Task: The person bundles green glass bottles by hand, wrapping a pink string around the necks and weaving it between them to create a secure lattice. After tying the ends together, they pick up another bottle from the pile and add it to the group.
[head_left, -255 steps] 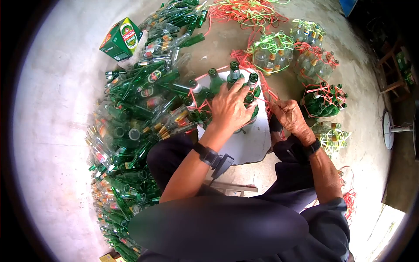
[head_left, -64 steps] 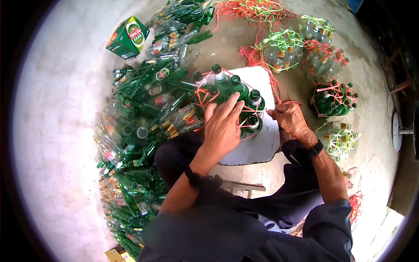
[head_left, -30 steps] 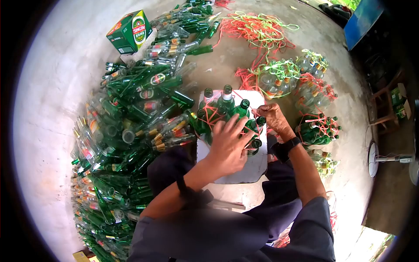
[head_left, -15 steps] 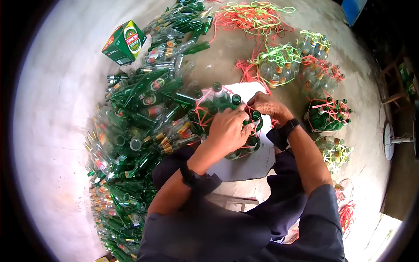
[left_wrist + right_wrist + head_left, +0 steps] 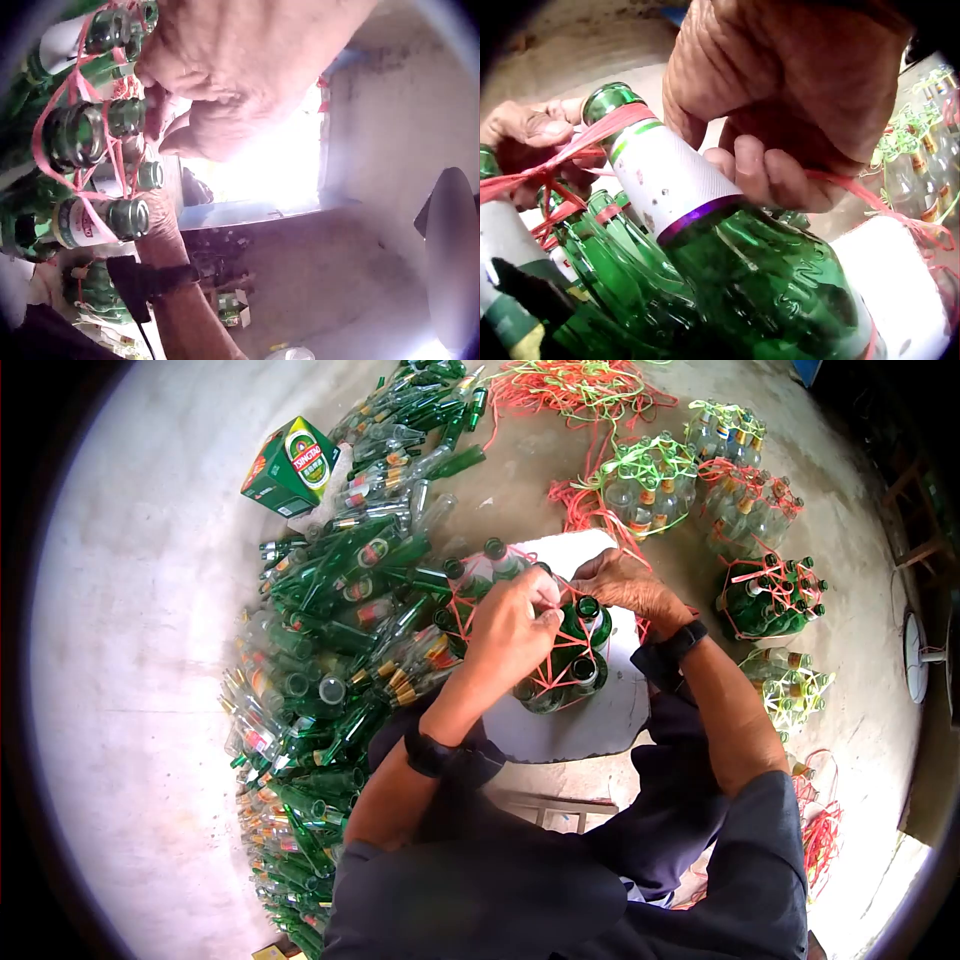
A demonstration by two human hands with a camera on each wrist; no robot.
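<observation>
Green glass bottles stand grouped on a white slab, pink plastic string looped around and between their necks. Over the middle of the group is my left hand, fingers curled and thumb close to the index finger, pinching the string near a bottle neck. My right hand is at the far right side of the group. Its curled fingers grip the string, whose loose length trails away in the right wrist view. A white-necked bottle stands beside that hand, string around its neck.
Loose bottles are heaped along the left. Tied bundles of clear bottles and green bottles stand at the right. Tangled red and green string lies at the back, near a Tsingtao carton. A fan stands far right.
My left hand has gone from lying spread over the bottle tops to curled fingers above them. My right hand has moved from the right of the slab to the group's far side.
</observation>
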